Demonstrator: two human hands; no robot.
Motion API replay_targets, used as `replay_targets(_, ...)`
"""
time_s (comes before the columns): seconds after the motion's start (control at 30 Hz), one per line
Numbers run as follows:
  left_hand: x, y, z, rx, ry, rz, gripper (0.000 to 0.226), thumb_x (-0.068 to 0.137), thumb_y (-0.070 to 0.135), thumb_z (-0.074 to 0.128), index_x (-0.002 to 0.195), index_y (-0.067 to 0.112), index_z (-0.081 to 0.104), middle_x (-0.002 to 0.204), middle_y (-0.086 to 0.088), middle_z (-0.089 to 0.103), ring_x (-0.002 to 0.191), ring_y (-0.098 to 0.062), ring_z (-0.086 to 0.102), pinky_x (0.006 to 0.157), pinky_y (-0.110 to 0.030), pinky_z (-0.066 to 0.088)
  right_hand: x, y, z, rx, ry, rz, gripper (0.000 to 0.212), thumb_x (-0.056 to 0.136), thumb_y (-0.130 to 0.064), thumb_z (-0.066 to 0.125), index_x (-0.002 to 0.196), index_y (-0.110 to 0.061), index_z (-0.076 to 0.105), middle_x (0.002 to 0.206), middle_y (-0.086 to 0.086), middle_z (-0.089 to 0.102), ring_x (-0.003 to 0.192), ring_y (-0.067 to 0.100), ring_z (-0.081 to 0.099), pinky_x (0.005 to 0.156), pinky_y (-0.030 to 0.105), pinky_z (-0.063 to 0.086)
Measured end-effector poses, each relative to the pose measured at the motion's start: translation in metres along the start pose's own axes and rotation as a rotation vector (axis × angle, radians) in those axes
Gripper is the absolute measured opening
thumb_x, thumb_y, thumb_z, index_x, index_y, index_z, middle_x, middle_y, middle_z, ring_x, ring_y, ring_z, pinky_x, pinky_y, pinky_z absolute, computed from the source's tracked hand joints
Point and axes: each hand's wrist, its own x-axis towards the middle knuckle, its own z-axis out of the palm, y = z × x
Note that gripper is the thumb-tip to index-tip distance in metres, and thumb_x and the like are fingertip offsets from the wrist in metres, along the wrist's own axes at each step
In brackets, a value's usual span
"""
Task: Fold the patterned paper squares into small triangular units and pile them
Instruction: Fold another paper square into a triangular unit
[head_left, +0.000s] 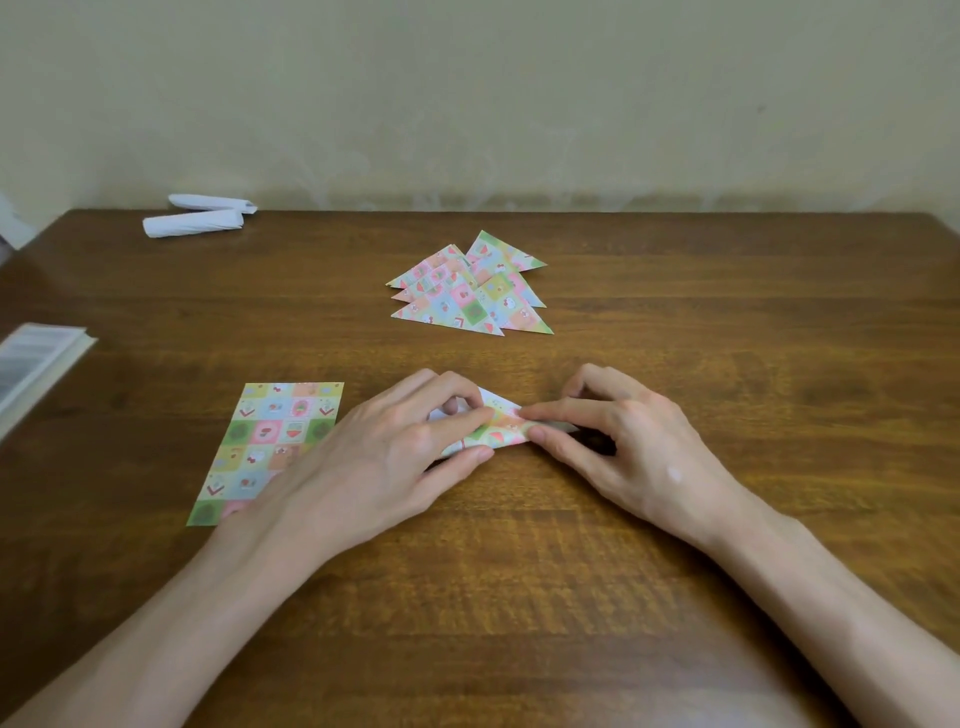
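My single view, from the head camera: wide-angle, facing forward and down across the table to the wall behind it. It rides close over the left hand and right hand, forearms entering at the bottom edge, the paper between them near mid-frame.

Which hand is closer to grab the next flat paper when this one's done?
Probably the left hand. The flat patterned sheet lies just beside it, partly under its wrist; the right hand is across the half-folded paper, farther away.
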Motion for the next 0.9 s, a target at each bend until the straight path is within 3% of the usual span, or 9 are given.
replay_targets(0.53, 0.001, 0.009, 0.007, 0.074, 0.027, -0.052, 0.053, 0.108, 0.05, 0.029, 0.136, 0.021, 0.064, 0.127, 0.009, 0.049, 0.113, -0.01, 0.051, 0.083, -0.03, 0.054, 0.004, 0.002, 0.007, -0.089, 0.09, -0.036, 0.028, 0.103, -0.043, 0.058, 0.125, -0.033, 0.073, 0.105, -0.012, 0.055, 0.095, 0.011, 0.053, 0.071, 0.033, 0.053)
replay_targets(0.63, 0.001, 0.011, 0.008, 0.084, 0.024, -0.062, 0.054, 0.108, 0.05, 0.029, 0.139, 0.021, 0.062, 0.126, 0.008, 0.049, 0.116, -0.01, 0.05, 0.087, -0.027, 0.051, 0.006, 0.002, 0.006, -0.096, 0.123, -0.047, 0.024, 0.102, -0.038, 0.062, 0.121, -0.032, 0.075, 0.108, -0.01, 0.058, 0.093, 0.012, 0.051, 0.072, 0.028, 0.05)
replay_targets(0.77, 0.001, 0.012, 0.008, 0.104, -0.001, -0.08, 0.058, 0.106, 0.054, 0.029, 0.142, 0.022, 0.06, 0.126, 0.008, 0.047, 0.114, -0.008, 0.049, 0.08, -0.021, 0.046, 0.005, 0.003, 0.006, -0.106, 0.143, -0.065, 0.022, 0.102, -0.035, 0.064, 0.119, -0.028, 0.076, 0.109, -0.008, 0.061, 0.094, 0.015, 0.053, 0.076, 0.029, 0.05)
replay_targets(0.9, 0.001, 0.012, 0.008, 0.118, 0.001, -0.071, 0.056, 0.106, 0.052, 0.032, 0.139, 0.019, 0.062, 0.124, 0.007, 0.049, 0.114, -0.011, 0.051, 0.077, -0.022, 0.046, 0.003, 0.003, 0.006, -0.112, 0.103, -0.073, 0.029, 0.103, -0.044, 0.061, 0.121, -0.027, 0.076, 0.111, -0.009, 0.063, 0.1, 0.016, 0.056, 0.084, 0.027, 0.048)
